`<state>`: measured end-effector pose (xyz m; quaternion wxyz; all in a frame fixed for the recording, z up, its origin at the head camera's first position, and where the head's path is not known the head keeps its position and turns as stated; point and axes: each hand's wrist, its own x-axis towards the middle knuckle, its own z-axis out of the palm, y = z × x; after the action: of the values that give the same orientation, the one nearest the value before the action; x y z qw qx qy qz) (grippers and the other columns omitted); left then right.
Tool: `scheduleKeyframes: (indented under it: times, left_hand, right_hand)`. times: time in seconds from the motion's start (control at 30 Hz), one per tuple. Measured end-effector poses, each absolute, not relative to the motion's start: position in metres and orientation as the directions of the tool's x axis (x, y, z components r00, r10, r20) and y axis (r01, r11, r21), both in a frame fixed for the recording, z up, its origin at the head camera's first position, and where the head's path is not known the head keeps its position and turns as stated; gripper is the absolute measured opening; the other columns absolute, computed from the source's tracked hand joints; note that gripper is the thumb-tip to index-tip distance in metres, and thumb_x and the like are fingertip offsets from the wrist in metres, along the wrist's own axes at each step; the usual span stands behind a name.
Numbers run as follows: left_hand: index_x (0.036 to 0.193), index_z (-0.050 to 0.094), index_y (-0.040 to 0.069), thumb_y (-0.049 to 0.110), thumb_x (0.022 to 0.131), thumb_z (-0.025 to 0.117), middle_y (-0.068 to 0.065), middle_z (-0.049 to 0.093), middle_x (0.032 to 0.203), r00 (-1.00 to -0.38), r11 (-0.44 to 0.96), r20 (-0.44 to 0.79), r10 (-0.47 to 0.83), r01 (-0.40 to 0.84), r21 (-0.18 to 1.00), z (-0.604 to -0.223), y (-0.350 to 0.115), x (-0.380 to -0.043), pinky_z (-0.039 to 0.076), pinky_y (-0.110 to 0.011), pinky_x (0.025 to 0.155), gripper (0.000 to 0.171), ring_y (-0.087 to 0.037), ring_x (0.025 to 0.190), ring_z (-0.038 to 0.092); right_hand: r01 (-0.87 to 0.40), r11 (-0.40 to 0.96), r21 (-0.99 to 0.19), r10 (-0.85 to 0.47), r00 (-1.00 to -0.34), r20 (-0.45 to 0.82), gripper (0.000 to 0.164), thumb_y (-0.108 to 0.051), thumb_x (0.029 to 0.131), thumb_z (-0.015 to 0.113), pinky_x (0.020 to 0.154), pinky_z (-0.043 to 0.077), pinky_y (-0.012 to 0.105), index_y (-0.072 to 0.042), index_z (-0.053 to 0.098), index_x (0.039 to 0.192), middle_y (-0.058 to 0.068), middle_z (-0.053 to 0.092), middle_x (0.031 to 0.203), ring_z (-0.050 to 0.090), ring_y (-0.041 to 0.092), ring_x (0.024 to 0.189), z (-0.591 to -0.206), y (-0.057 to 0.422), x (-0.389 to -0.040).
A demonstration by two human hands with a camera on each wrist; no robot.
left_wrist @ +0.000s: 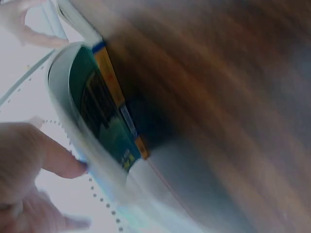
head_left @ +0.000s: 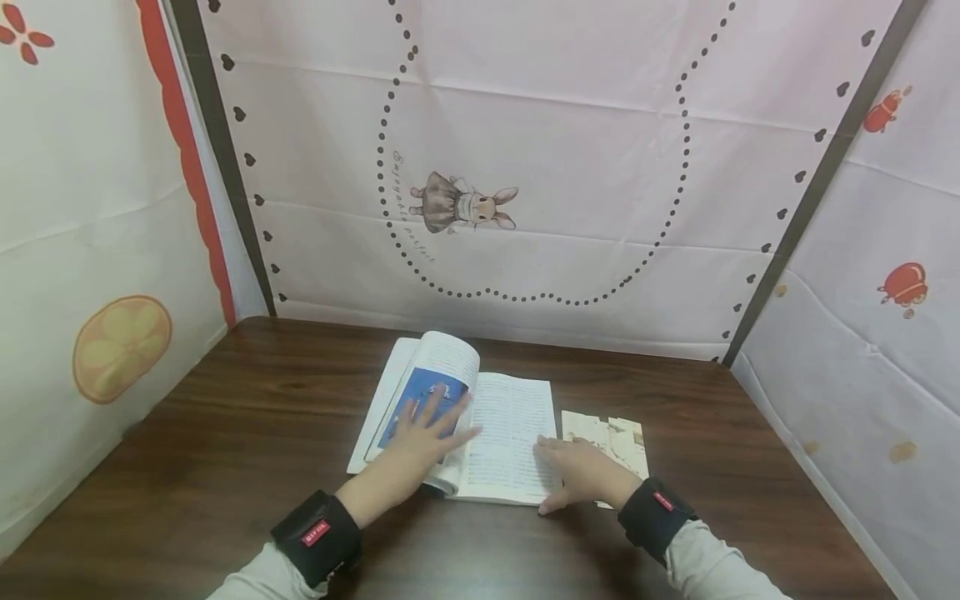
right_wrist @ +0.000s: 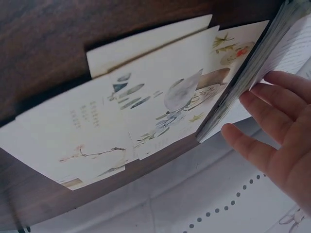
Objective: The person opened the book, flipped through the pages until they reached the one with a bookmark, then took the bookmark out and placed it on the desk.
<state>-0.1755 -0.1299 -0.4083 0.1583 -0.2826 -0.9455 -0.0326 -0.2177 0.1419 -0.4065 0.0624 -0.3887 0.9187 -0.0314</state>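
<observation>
An open book (head_left: 510,433) lies on the table, its left pages bowed up and showing a blue picture page (head_left: 420,392). Over that page my left hand (head_left: 412,450) is spread, with straight fingers resting on the raised pages. In the left wrist view, a green printed surface (left_wrist: 92,97) shows under the curled pages. At the book's right edge is my right hand (head_left: 585,473), its fingertips touching the page edge in the right wrist view, fingers (right_wrist: 267,116) extended. Several pale illustrated cards (right_wrist: 160,107) lie overlapping, just right of the book and partly behind the right hand.
The brown wooden table (head_left: 225,467) extends around the book on all sides. A pale printed cloth (head_left: 540,208) hangs behind it, and similar cloth panels stand at the left and right. Both wrists wear black bands (head_left: 318,537).
</observation>
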Motion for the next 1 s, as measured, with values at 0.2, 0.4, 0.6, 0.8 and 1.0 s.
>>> scheduleKeyframes:
  times: [0.2, 0.4, 0.6, 0.8, 1.0]
  left_hand:
    - [0.113, 0.062, 0.014, 0.000, 0.080, 0.057, -0.012, 0.057, 0.127, -0.809, 0.834, 0.237, 0.537, 0.552, -0.002, -0.407, -0.125, -0.173, 0.031, -0.071, 0.094, 0.036, -0.037, 0.120, 0.041]
    - [0.105, 0.067, 0.013, 0.008, 0.081, 0.058, -0.012, 0.062, 0.120, -0.871, 0.888, 0.283, 0.403, 0.446, 0.109, -0.408, -0.125, -0.174, 0.042, -0.070, 0.081, 0.025, -0.039, 0.108, 0.051]
    - [0.102, 0.068, 0.011, 0.009, 0.081, 0.058, -0.013, 0.063, 0.118, -0.879, 0.881, 0.288, 0.381, 0.439, 0.176, -0.410, -0.125, -0.175, 0.043, -0.070, 0.081, 0.023, -0.041, 0.107, 0.051]
    - [0.100, 0.068, 0.010, 0.013, 0.080, 0.058, -0.015, 0.063, 0.117, -0.879, 0.880, 0.291, 0.377, 0.438, 0.185, -0.410, -0.125, -0.174, 0.043, -0.072, 0.077, 0.022, -0.042, 0.107, 0.051]
    - [0.092, 0.069, 0.008, 0.034, 0.079, 0.057, -0.016, 0.064, 0.115, -0.899, 0.900, 0.229, 0.374, 0.411, 0.145, -0.405, -0.118, -0.176, 0.040, -0.078, 0.067, 0.031, -0.044, 0.107, 0.050]
  right_hand:
    - [-0.717, 0.690, -0.104, -0.724, -0.684, -0.089, 0.085, -0.051, 0.063, 0.073, 0.095, 0.042, 0.054, 0.001, 0.048, 0.125, 0.020, 0.049, 0.132, 0.045, 0.028, 0.118, -0.405, 0.145, -0.220]
    - [-0.713, 0.687, -0.140, -0.727, -0.675, -0.126, 0.082, -0.050, 0.066, 0.071, 0.097, 0.041, 0.052, -0.001, 0.046, 0.128, 0.018, 0.048, 0.134, 0.043, 0.028, 0.120, -0.402, 0.145, -0.222]
    - [-0.749, 0.646, -0.148, -0.763, -0.632, -0.134, 0.054, -0.036, 0.076, 0.067, 0.089, 0.049, 0.043, -0.005, 0.056, 0.119, 0.013, 0.061, 0.121, 0.055, 0.022, 0.105, -0.400, 0.148, -0.224]
    - [-0.853, 0.522, 0.003, -0.851, -0.521, 0.073, 0.007, -0.011, 0.075, 0.067, 0.060, 0.053, 0.025, -0.012, 0.070, 0.081, -0.001, 0.072, 0.076, 0.052, 0.003, 0.058, -0.393, 0.140, -0.227]
    - [-0.839, 0.511, 0.185, -0.849, -0.459, 0.262, 0.003, -0.012, 0.075, 0.068, 0.065, 0.052, 0.029, -0.015, 0.067, 0.076, -0.004, 0.070, 0.072, 0.057, 0.005, 0.064, -0.381, 0.131, -0.227]
